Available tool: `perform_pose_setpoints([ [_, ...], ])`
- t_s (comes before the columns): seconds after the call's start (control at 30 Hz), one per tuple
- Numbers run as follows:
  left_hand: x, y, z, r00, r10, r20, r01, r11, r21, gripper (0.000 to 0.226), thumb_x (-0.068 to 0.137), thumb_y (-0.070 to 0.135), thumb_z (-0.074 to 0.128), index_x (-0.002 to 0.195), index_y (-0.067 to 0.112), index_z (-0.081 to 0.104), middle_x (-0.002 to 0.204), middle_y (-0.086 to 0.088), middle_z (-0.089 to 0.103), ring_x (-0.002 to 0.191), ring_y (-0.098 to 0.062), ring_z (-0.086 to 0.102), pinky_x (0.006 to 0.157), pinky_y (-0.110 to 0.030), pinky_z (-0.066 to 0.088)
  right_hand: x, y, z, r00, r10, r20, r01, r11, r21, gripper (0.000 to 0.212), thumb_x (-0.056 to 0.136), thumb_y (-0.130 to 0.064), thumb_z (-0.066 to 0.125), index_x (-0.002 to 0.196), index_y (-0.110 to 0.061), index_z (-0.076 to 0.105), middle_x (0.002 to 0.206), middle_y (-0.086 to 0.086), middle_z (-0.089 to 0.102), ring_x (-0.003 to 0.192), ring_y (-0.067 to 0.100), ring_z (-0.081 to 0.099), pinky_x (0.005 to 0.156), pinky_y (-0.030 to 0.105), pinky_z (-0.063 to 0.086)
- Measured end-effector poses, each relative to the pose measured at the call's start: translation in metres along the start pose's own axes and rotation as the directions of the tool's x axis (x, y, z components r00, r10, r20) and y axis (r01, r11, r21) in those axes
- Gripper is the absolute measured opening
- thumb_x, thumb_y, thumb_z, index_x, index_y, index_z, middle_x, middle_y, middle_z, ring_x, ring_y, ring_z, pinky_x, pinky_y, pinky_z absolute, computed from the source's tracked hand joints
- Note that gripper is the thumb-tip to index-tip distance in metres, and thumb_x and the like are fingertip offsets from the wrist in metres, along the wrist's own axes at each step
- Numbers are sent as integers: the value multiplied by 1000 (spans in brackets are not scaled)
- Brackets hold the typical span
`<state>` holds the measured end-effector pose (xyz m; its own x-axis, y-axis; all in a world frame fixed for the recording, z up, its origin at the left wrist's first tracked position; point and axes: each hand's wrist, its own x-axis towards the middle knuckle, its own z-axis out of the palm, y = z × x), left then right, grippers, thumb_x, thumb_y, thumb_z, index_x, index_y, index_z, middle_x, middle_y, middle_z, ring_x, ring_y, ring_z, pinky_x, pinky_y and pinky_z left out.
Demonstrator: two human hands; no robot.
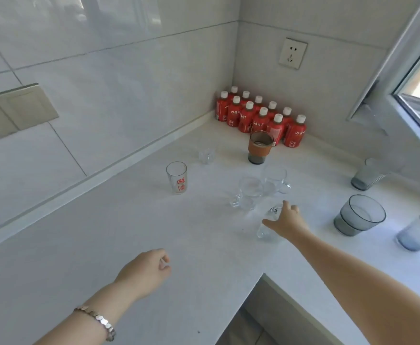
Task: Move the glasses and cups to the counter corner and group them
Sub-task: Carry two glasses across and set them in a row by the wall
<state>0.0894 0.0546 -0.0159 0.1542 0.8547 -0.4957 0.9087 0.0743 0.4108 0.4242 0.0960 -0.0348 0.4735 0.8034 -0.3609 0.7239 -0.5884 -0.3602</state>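
Note:
My right hand (286, 223) wraps around a small clear glass (268, 224) standing on the white counter (104, 245). Beyond it stand two clear handled cups (247, 192) (276, 179). A tall clear glass with red characters (177, 177) stands to the left, and a tiny clear glass (206, 154) sits behind it. A dark glass with a brown sleeve (260, 147) stands near the corner. Grey tumblers (359, 215) (368, 174) and a bluish glass (419, 232) stand at the right. My left hand (145, 272) hovers low over the counter, fingers loosely curled, holding nothing.
A pack of red bottles with white caps (261, 118) fills the counter corner. A wall socket (293, 53) sits above it. An open window frame (408, 95) juts in at the right. The counter's inner edge (263, 273) drops off near me.

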Motion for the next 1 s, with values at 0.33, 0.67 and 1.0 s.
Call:
perform_pose_setpoints([
  [0.33, 50, 29, -15, 987, 144, 78, -146, 989, 33, 17, 88, 27, 48, 103, 25, 57, 97, 8, 56, 94, -15, 58, 81, -23, 44, -1, 23, -15, 997, 8, -80, 7, 983, 182, 70, 60, -40, 83, 119, -16, 54, 119, 2, 63, 110, 21, 58, 84, 31, 46],
  [0.67, 150, 175, 8, 924, 375, -76, -363, 922, 133, 78, 82, 33, 63, 145, 14, 20, 153, -4, 23, 138, -22, 30, 109, -35, 35, 30, 39, -78, 976, -215, 31, 213, 976, 42, 73, 53, -51, 81, 117, -28, 54, 113, -10, 64, 109, 13, 58, 87, 29, 50],
  [1.0, 203, 220, 48, 971, 176, -164, -194, 976, -101, 86, 64, 27, 78, 138, 17, 35, 144, 2, 37, 128, -18, 45, 101, -34, 45, 87, 59, -86, 944, -324, 64, 318, 944, 92, 77, 52, -55, 79, 121, -37, 51, 117, -20, 60, 105, 6, 57, 62, 13, 35],
])
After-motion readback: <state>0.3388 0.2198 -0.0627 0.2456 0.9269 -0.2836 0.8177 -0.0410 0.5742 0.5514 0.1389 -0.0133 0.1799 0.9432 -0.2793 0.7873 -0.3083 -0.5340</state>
